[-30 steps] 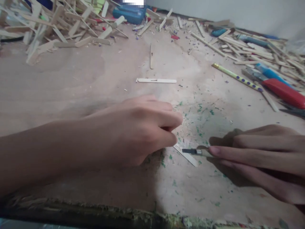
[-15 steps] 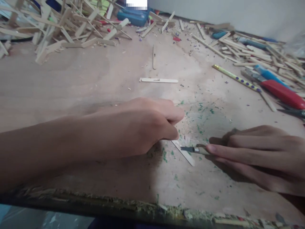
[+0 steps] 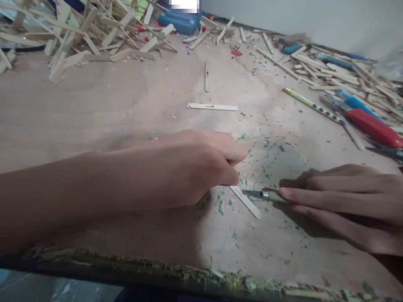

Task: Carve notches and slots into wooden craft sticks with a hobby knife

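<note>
My left hand [image 3: 204, 167] is closed, pressing a wooden craft stick [image 3: 248, 203] down on the table [image 3: 141, 239]. The stick's near end slants out from under the fingers, and the rest is hidden by the hand. A notch shows in the stick's edge close to the fingertips. My right hand [image 3: 343, 201] is closed around the handle of a craft knife [image 3: 262, 194]. Its thin blade points left, the tip at the notched edge of the stick. Green shavings are scattered around both hands.
Beyond my hands lie another craft stick [image 3: 214, 107] and a thin bent strip [image 3: 206, 77]. At right are a patterned pencil [image 3: 315, 106], a red-handled cutter [image 3: 374, 128], scissors [image 3: 387, 152] and heaped sticks. A stick structure [image 3: 91, 35] and blue box [image 3: 179, 22] stand at the back.
The knife blade has turned and shifted slightly along the stick's edge. My left hand keeps its hold; the whole view has moved a little.
</note>
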`<state>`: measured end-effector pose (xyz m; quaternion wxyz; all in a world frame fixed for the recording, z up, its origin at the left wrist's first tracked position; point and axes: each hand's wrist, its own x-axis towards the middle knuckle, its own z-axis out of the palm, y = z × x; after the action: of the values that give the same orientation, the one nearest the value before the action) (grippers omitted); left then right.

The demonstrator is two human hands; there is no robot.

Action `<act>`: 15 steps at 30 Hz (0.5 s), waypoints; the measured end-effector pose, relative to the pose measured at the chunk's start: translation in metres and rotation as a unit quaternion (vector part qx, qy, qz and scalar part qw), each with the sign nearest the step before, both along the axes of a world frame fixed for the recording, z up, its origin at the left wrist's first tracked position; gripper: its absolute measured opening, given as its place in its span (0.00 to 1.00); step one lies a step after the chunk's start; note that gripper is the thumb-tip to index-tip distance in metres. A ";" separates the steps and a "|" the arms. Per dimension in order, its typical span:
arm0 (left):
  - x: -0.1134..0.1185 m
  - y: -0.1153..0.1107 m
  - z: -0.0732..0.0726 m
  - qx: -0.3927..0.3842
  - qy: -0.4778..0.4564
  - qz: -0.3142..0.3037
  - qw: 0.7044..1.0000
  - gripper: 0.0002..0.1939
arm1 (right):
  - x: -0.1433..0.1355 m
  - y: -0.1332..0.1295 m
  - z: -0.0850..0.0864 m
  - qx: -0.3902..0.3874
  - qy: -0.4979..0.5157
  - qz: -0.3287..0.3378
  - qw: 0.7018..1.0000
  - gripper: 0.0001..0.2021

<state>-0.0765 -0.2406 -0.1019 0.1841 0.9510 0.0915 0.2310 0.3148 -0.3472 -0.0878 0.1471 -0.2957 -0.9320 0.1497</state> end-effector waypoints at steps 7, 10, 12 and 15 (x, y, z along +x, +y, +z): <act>0.000 -0.001 0.004 -0.024 -0.006 -0.021 0.999 0.22 | -0.011 0.024 0.017 -0.043 0.001 0.037 0.998 0.22; -0.001 -0.004 0.009 -0.015 0.002 -0.021 1.000 0.21 | -0.013 0.025 0.018 -0.030 -0.001 0.023 0.999 0.22; -0.001 -0.007 0.012 0.016 0.027 -0.016 0.999 0.20 | -0.008 0.017 0.015 -0.008 -0.001 -0.002 1.000 0.23; 0.000 -0.013 0.015 0.059 0.043 -0.002 0.997 0.19 | 0.000 0.003 0.007 -0.003 -0.011 -0.017 1.000 0.26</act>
<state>-0.0762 -0.2534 -0.0866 0.1238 0.9695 0.0833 0.1942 0.3153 -0.3443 -0.0811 0.1383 -0.3136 -0.9279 0.1466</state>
